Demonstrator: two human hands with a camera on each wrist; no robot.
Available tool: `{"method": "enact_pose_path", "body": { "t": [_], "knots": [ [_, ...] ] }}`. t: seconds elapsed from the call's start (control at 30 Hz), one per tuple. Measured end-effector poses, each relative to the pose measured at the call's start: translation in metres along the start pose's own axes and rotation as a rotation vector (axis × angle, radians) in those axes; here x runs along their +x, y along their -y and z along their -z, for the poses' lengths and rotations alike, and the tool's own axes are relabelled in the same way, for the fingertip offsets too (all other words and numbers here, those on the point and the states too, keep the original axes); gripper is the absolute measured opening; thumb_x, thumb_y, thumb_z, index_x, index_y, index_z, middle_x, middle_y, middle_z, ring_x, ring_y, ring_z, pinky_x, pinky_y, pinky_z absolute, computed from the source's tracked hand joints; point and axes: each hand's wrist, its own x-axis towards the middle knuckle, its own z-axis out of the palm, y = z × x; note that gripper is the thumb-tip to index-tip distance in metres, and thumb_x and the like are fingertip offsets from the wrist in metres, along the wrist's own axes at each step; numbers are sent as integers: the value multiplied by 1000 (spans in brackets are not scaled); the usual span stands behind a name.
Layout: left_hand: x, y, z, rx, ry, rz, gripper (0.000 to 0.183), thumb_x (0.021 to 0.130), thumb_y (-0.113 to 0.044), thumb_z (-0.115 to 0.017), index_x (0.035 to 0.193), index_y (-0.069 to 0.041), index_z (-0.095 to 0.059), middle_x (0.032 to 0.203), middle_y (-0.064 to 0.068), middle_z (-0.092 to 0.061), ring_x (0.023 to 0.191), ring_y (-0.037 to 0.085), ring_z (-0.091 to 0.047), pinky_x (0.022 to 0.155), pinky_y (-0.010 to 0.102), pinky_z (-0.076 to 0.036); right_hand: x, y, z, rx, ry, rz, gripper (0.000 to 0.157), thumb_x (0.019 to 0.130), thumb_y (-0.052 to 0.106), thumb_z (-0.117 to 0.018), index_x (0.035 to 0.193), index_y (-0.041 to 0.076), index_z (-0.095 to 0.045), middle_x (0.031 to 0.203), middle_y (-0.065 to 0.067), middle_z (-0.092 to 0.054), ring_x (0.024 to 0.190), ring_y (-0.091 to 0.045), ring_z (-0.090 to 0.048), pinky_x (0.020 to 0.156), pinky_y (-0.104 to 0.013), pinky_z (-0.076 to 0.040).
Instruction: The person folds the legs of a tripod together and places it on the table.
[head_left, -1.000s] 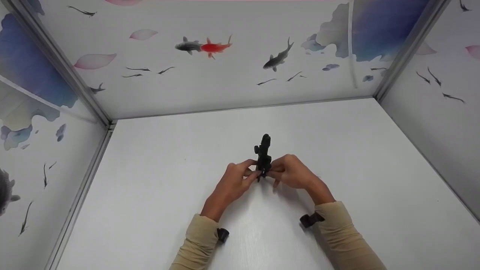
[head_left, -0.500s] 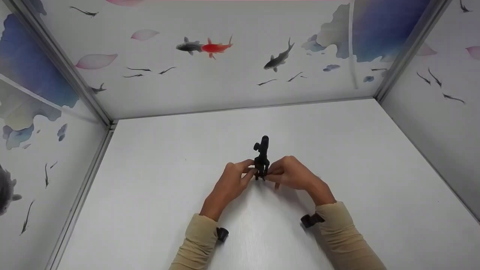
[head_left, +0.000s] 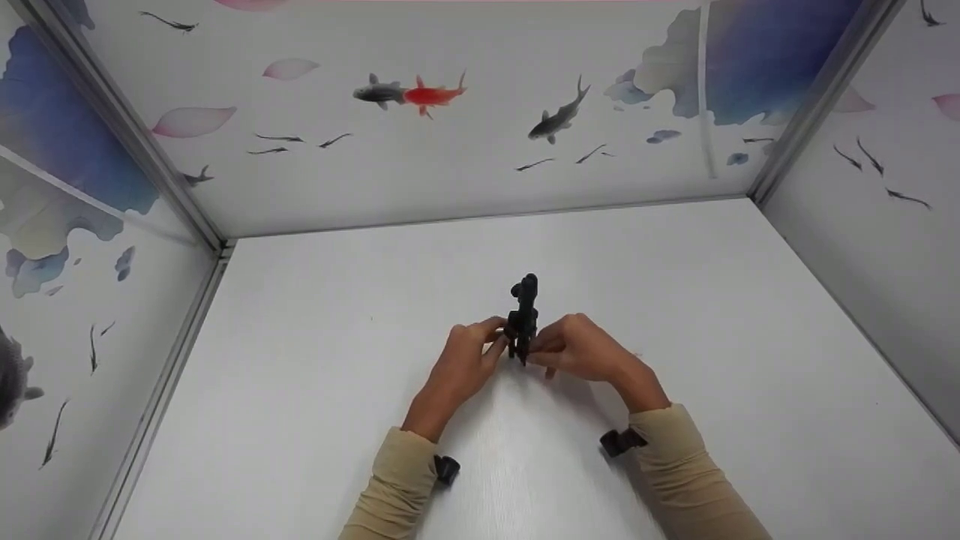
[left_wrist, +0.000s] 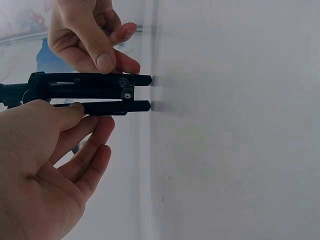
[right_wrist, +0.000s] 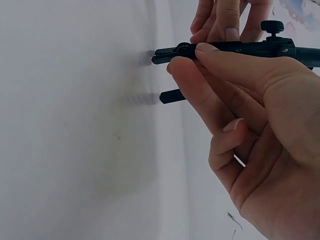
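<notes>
Facing each other, wrists bent inward, the left hand [head_left: 459, 367] and right hand [head_left: 581, 349] pinch the upright black tripod [head_left: 528, 296] between them (knob [right_wrist: 272, 26] above the grip), leg tips just below their fingers.

The left hand [head_left: 459, 367] and right hand [head_left: 592, 354] faced each other across the grip, fingers [left_wrist: 95, 162] curled and pinching, both forearms [head_left: 391, 476] slanting back and outward from it
</notes>
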Motion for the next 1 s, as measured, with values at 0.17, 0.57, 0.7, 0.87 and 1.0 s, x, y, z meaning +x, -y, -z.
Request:
{"method": "enact_pose_path", "body": {
  "t": [0.17, 0.57, 0.7, 0.87, 1.0],
  "knots": [
    [-1, -1, 2, 23, 33, 28, 25, 95, -21, -70, 119, -17, -73, 102, -1, -79, 101, 21, -70, 96, 41, -46, -2, -3, 6, -57, -58, -59, 13, 91, 17, -74, 101, 11, -80, 90, 2, -79, 65, -13, -73, 60, -29, -54],
    [-2, -4, -2, -33, 35, 16, 37, 85, -36, -82, 116, -19, -74, 103, 0, -79, 94, 19, -70, 89, 38, -51, 0, -7, 7, -82, -142, -28, 11, 94, 20, -73, 102, 19, -80, 95, 2, -79, 65, -15, -73, 60, -27, -54],
    [-1, -4, -3, -27, 27, 10, 34, 86, -37, -80, 114, -19, -75, 103, -2, -79, 93, 18, -70, 87, 36, -50, 0, -8, 6, -69, -135, -5, 12, 94, 16, -71, 103, 16, -80, 96, -4, -79, 64, -15, -73, 59, -26, -53],
    [-1, -4, -3, -35, 40, 17, 35, 87, -36, -79, 116, -17, -74, 106, 1, -78, 96, 18, -69, 86, 36, -50, 1, -9, 6, -46, -124, 4, 12, 95, 15, -71, 103, 16, -80, 96, -7, -79, 65, -14, -73, 58, -26, -53],
    [-1, -3, -3, -62, 65, 20, 36, 88, -34, -79, 119, -17, -73, 111, 3, -77, 103, 19, -69, 91, 36, -51, 0, -10, 5, -24, -118, 4, 12, 94, 14, -71, 102, 15, -80, 95, -7, -79, 65, -14, -73, 57, -26, -52]
  ]
}}
